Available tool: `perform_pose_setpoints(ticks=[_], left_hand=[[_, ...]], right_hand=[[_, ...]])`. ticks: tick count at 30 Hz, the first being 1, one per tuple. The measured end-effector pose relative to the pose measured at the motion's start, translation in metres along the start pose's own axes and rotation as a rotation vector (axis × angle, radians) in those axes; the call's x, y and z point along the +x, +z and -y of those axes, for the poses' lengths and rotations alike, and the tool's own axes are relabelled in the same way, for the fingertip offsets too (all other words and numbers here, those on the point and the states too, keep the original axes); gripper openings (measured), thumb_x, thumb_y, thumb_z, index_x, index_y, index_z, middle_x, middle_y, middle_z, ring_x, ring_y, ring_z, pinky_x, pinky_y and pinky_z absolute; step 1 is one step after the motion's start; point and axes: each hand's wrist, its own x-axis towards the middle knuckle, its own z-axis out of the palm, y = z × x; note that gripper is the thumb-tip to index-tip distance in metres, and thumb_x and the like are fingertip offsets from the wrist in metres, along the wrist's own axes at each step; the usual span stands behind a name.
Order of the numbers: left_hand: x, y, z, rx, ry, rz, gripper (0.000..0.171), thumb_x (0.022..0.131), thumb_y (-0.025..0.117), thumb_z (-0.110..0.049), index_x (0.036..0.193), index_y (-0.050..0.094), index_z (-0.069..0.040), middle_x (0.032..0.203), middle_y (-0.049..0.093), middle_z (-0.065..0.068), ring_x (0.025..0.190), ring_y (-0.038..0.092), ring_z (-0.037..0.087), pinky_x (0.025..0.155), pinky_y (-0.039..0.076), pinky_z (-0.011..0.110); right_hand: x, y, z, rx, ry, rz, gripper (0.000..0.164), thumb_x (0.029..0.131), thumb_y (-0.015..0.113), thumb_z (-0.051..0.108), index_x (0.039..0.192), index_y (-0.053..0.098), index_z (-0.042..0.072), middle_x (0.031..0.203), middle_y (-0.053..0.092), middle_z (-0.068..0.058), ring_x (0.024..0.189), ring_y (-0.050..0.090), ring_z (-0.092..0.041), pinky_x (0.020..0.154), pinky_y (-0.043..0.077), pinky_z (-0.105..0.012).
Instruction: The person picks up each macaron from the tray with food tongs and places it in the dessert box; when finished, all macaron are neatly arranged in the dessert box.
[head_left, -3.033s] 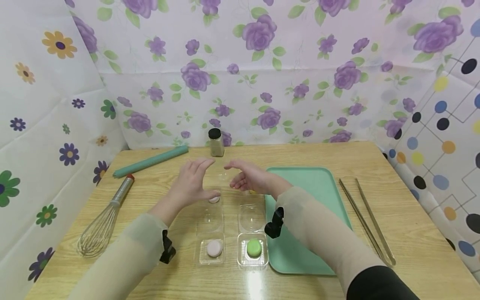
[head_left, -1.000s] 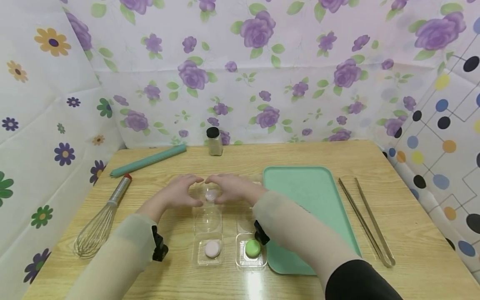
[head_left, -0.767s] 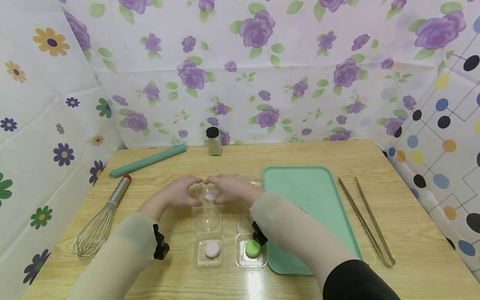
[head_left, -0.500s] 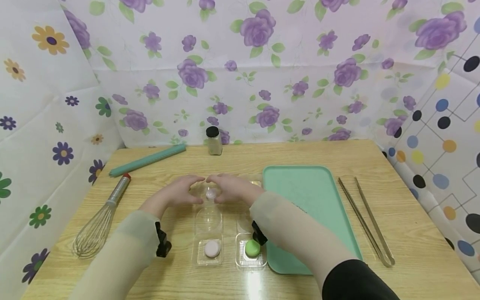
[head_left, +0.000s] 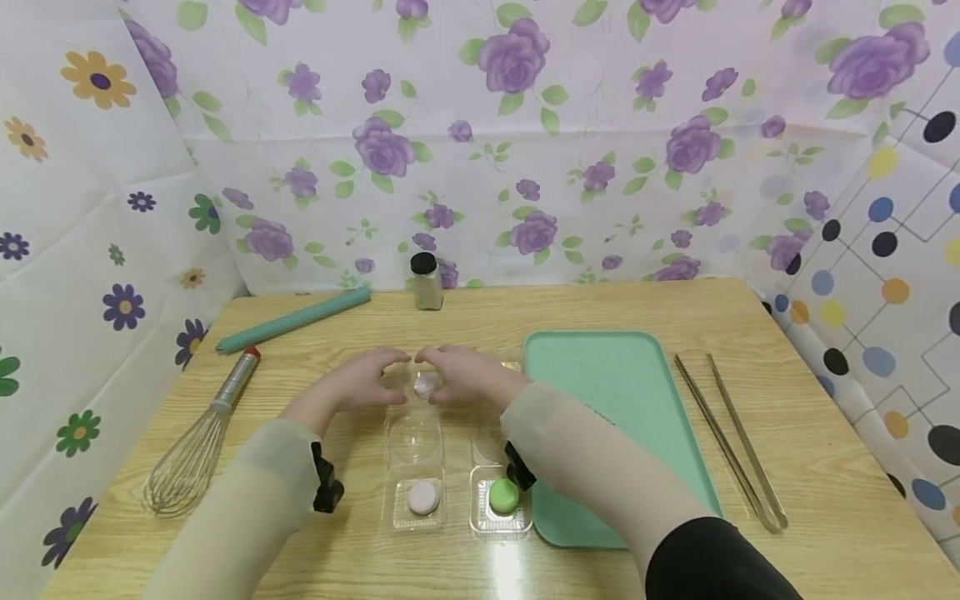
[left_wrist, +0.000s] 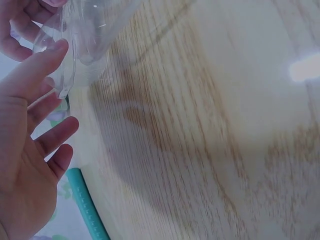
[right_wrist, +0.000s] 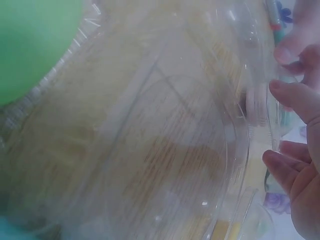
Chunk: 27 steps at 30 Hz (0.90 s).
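Note:
In the head view my left hand (head_left: 360, 383) and right hand (head_left: 465, 375) face each other around a small clear plastic box with a pale macaron (head_left: 425, 383) inside. My left thumb presses the rim of the clear box (left_wrist: 82, 45) in the left wrist view, the index finger behind it. From the right side, my right thumb and fingers grip the same box's edge, as the right wrist view shows. Nearer me, a pale pink macaron (head_left: 423, 497) and a green macaron (head_left: 504, 496) sit in two clear boxes whose lids lie folded back.
A mint-green tray (head_left: 622, 433) lies right of the boxes, with metal tongs (head_left: 731, 442) beyond it. On the left are a whisk (head_left: 202, 433) and a teal rolling pin (head_left: 294, 320). A black-capped jar (head_left: 427, 282) stands at the back. My right forearm crosses over the tray.
From three seconds ago, both hands have come lower and closer together, now around the far left box. Over the last second they have hardly moved.

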Motion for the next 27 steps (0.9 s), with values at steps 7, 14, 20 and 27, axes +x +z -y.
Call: perform_pose_setpoints(ticks=[7,14,20,27], left_hand=[[0.0006,0.0025,0.0038,0.039,0.018,-0.002,0.061,0.082,0.073,-0.027,0.133,0.048,-0.003,0.137,0.045,0.019,0.127,0.039,0.039,0.102,0.031,0.053],[0.0029,0.004,0.0055,0.042,0.025,-0.002,0.063,0.082,0.073,-0.029,0.134,0.047,-0.004,0.138,0.044,0.018,0.127,0.038,0.039,0.102,0.03,0.053],[0.0039,0.0057,0.0066,0.059,0.028,-0.001,0.063,0.082,0.073,-0.029,0.134,0.048,-0.004,0.138,0.044,0.019,0.127,0.039,0.039,0.103,0.03,0.053],[0.0034,0.0074,0.0076,0.051,0.051,-0.023,0.065,0.081,0.074,-0.028,0.137,0.045,-0.009,0.139,0.044,0.017,0.127,0.039,0.038,0.102,0.03,0.054]], right_hand=[[-0.0005,0.0001,0.0009,-0.022,-0.015,0.007,0.062,0.083,0.071,0.027,0.138,0.041,0.023,0.136,0.047,-0.01,0.116,0.052,-0.024,0.095,0.042,-0.04],[0.0002,0.001,-0.003,0.007,0.002,-0.011,0.064,0.082,0.073,0.027,0.137,0.042,0.018,0.134,0.049,-0.01,0.116,0.052,-0.023,0.096,0.041,-0.036],[0.0003,0.0023,-0.0055,0.003,0.009,-0.012,0.067,0.081,0.074,0.029,0.138,0.042,0.016,0.135,0.049,-0.009,0.119,0.05,-0.022,0.099,0.038,-0.035],[-0.001,0.0011,-0.0067,0.003,-0.006,-0.01,0.067,0.081,0.074,0.029,0.138,0.042,0.015,0.135,0.049,-0.009,0.119,0.05,-0.022,0.1,0.038,-0.035]])
